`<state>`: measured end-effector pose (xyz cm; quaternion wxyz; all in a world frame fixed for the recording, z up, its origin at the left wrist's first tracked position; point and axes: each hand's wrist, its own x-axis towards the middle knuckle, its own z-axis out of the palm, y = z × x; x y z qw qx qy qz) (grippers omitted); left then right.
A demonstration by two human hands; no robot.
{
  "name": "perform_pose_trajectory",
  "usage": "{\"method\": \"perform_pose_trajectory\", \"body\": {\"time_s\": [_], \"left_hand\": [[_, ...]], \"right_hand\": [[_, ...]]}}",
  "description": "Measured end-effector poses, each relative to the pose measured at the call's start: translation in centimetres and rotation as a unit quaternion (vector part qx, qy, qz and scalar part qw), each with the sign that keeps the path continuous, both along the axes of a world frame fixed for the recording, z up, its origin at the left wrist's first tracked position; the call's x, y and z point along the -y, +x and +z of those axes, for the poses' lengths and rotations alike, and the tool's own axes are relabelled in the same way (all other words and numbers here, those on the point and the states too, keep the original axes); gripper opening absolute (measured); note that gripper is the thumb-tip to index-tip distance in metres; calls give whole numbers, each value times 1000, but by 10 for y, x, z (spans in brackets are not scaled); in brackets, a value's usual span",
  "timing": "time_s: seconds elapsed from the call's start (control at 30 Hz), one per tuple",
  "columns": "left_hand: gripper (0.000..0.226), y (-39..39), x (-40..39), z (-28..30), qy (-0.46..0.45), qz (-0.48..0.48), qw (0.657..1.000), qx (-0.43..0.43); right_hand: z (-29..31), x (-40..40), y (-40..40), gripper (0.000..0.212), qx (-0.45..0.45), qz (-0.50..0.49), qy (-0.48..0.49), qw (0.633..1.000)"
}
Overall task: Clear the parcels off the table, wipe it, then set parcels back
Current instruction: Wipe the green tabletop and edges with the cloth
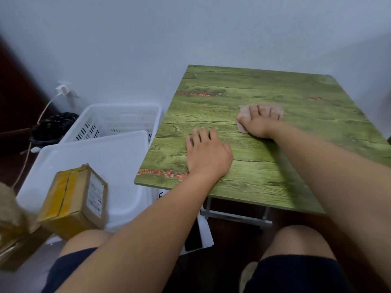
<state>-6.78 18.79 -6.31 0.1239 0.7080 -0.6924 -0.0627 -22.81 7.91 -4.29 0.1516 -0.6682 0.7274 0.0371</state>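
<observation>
The green wood-print table (296,123) carries no parcels. My right hand (259,121) lies flat with straight fingers on a pinkish cloth (243,112) near the table's middle. My left hand (206,153) rests palm down on the table near its front left part, fingers spread. A brown cardboard parcel (74,199) with yellow tape and a white label sits tilted at the lower left, off the table, against a white bin. Another parcel (12,235) shows blurred at the far left edge.
Two white plastic bins stand left of the table: a solid one (101,161) in front and a slotted basket (118,121) behind. A black bag (55,127) and a white plug with cable (63,89) lie by the wall. My knees are below the table's front edge.
</observation>
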Motion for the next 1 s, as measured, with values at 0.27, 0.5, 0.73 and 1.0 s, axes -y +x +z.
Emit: {"method": "perform_pose_trajectory", "body": {"time_s": [0.27,0.5,0.73,1.0], "left_hand": [[48,3,0,1,-20,2,1000,-11],[45,9,2,3,-38,12,997,-68],[50,12,1,11,-2,18,992,-127],[40,19,-1,30,86,28,962,-256]], "right_hand": [[0,-17,10,79,-1,27,8,1000],[-2,-48,15,79,-8,42,5,999],[-4,-88,21,80,-9,51,4,999],[-4,-139,28,81,-8,69,-1,998]]}}
